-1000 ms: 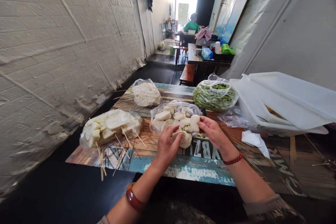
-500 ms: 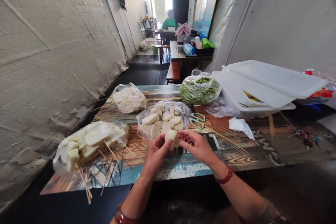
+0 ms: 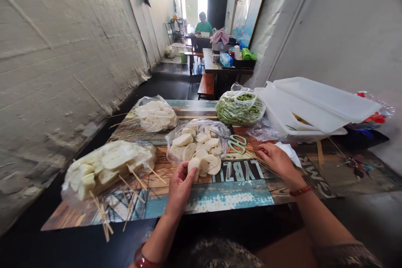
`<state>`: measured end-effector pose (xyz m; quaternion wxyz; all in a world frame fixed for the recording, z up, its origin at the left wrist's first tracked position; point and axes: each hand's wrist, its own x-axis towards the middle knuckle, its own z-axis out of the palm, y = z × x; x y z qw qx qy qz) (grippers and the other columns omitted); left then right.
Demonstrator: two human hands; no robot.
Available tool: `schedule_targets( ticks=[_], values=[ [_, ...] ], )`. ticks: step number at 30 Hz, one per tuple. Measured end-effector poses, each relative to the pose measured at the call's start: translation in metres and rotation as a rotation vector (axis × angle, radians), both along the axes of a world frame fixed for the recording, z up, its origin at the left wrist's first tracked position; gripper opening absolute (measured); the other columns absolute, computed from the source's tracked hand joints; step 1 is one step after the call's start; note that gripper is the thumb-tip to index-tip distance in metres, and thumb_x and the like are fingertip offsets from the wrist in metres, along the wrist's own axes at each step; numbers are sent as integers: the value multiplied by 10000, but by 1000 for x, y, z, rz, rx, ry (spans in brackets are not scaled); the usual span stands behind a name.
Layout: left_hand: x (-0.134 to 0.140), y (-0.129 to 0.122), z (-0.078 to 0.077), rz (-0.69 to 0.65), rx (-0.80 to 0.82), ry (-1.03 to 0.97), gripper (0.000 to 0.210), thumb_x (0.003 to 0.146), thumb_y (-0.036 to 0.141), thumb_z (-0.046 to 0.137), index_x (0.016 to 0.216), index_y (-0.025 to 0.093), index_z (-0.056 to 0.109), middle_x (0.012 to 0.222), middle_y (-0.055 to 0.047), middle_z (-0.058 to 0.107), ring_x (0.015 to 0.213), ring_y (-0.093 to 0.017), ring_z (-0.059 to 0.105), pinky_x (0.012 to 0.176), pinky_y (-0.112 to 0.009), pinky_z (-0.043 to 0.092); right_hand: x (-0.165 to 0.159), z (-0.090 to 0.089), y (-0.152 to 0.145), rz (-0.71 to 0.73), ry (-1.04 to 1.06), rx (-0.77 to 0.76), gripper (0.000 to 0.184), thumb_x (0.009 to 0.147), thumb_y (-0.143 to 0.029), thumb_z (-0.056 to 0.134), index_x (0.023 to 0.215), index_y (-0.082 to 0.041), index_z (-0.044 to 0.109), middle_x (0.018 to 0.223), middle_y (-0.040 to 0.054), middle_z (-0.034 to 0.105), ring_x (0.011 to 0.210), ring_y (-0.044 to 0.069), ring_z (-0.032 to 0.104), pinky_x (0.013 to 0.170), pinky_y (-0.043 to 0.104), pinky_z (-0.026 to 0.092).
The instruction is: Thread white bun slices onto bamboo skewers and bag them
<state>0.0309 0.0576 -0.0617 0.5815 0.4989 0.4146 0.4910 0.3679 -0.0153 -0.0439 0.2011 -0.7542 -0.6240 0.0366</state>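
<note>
Over the table, left hand pinches a white slice; right hand half-curls by skewers, grip unclear.

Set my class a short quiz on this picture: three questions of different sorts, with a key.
1. True or false: the metal scissors with pale green handles lie nearer the camera than the clear plastic bag of green vegetables.
2. Multiple choice: what does the left hand hold?
A) the scissors
B) a round white food slice
C) a crumpled white tissue
3. Fill in: the right hand is over the long, thin wooden ____.

Key: 1 true; 2 B; 3 sticks.
</note>
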Motion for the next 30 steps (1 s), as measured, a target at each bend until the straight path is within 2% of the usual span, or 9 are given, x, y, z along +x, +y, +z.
schedule_targets(
  ticks=[5,10,12,18,22,25,30],
  values=[
    [-5,-6,0,-29,11,36,324,780,461,703,900,166,646,814,-22,670,744,-158,588,689,-245,446,10,-12,21,-34,-113,-93,245,906,-278,495,1017,-184,692,984,103,702,927,237,632,787,312,437],
    [-7,-6,-6,-72,43,78,297,812,443,664,892,158,635,774,-8,613,698,-139,530,638,-234,414,15,-16,38,-25,-164,-196,181,878,-218,495,818,-194,664,789,59,697,714,199,621,623,281,382],
    [-8,-6,-7,-76,57,85,292,809,442,659,881,160,636,767,-5,606,693,-139,525,633,-234,411,15,-16,41,-26,-196,-228,193,883,-193,486,787,-188,653,763,67,695,697,197,617,615,283,365],
    [-9,-8,-11,-101,72,100,272,800,431,646,849,164,629,725,10,579,661,-133,501,610,-231,386,7,-15,37,-26,-311,-273,216,930,-185,458,829,-148,645,856,150,700,811,248,634,701,317,383],
    [-10,-9,-14,-105,75,97,270,796,433,640,839,167,625,708,11,583,647,-136,504,604,-236,384,1,-16,32,-51,-353,-275,264,975,-260,412,940,-126,637,901,186,695,831,281,638,699,344,381],
    [-11,-9,-16,-117,95,106,265,805,424,634,856,164,631,731,0,603,670,-146,525,619,-241,397,2,-17,32,-66,-335,-281,224,960,-268,442,968,-151,632,923,153,707,837,260,651,688,323,386],
    [-12,-11,-16,-127,140,141,241,812,396,624,859,160,633,733,1,590,678,-145,512,612,-237,384,11,-22,34,-72,-277,-280,186,905,-241,481,811,-187,632,812,76,716,755,204,658,641,278,384]
  ],
)
